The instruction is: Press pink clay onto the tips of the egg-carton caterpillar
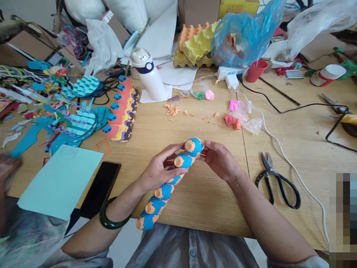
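Observation:
An egg carton strip, its row of bumps coloured blue and orange, slants from the table's front edge up toward the middle. My left hand is closed around its upper half, thumb across the near side and fingers behind. At the far end, my right hand pinches the last bump's right side between thumb and fingers; some fingertips are hidden behind the strip. Orange crumbs lie on the table beyond. Small plastic bags with pink and red clay-like lumps are to the upper right.
Black-handled scissors and a white cable lie right. Left are a phone, a light-green sheet and a painted carton piece. A white bottle, egg trays and a blue bag stand behind. Another person's hand is far left.

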`<state>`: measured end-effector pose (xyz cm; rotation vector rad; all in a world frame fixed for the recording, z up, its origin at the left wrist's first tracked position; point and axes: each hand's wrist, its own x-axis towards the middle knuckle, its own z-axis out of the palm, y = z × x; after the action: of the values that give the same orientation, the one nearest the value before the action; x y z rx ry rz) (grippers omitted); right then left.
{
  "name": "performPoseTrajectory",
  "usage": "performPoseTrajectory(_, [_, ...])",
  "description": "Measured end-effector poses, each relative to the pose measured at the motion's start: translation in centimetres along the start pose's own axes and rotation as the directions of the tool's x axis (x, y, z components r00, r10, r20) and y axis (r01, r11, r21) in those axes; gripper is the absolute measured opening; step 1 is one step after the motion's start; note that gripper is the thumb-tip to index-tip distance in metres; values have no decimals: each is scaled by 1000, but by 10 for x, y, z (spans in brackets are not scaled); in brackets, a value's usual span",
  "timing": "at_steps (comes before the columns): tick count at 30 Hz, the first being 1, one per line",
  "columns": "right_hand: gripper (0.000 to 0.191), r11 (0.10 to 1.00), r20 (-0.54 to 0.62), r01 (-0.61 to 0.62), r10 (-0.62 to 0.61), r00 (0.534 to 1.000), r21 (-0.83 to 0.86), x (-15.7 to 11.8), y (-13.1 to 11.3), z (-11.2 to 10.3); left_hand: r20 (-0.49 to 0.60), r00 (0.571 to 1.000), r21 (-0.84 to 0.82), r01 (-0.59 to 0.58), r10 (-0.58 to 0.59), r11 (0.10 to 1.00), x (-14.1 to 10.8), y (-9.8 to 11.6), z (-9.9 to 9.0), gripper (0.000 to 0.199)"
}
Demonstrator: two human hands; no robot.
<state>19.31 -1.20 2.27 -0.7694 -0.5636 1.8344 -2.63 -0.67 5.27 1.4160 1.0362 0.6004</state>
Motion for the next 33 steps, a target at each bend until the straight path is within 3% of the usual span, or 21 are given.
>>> performPoseTrajectory(6, [30,998,-33,-46,44,998,-46,-1,-1,-1,-7,998,110,-66,68,992,-1,-2,1,67])
performPoseTrajectory(13, [28,994,-6,-106,106,994,5,-1,-3,-3,1,999,51,-39,39,998,1,-4,0,65])
performPoseTrajectory(22, [24,997,62,-68,71,996,-47,0,-1,-5,6,998,46,59,-60,997,-2,-2,-3,67])
performPoseTrajectory(27, [29,996,43,-66,69,997,-64,2,1,-6,-19,999,57,39,-38,998,-3,-3,-2,67])
performPoseTrajectory(33, [26,997,80,-12,18,997,-72,0,1,-2,-30,997,-39,72,-73,997,-1,-1,1,66])
